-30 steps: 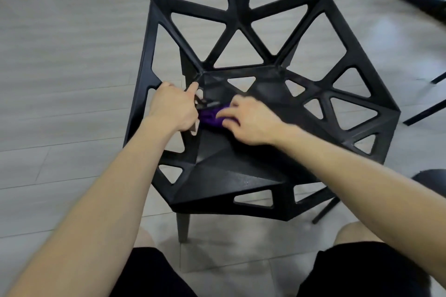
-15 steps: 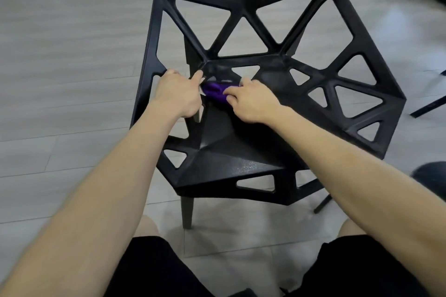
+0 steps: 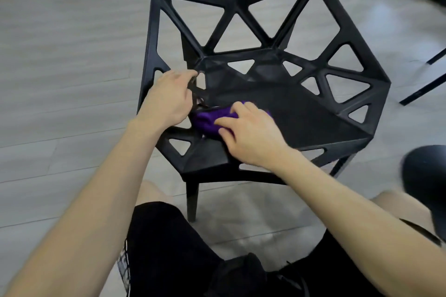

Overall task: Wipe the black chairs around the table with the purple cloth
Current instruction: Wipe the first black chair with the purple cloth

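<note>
Black chair (image 3: 301,123) on grey floor (image 3: 60,55) | right hand (image 3: 251,132) presses bunched purple cloth (image 3: 207,120) onto seat | left hand (image 3: 169,99) curled around chair's left frame

cloth (image 3: 209,120) on chair (image 3: 301,113) seat, right hand (image 3: 251,133) on cloth, left hand (image 3: 169,99) beside it

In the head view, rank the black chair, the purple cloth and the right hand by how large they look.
1. black chair, by far the largest.
2. right hand.
3. purple cloth, smallest as seen, but the hand covers part of it, so its full size is uncertain.
</note>
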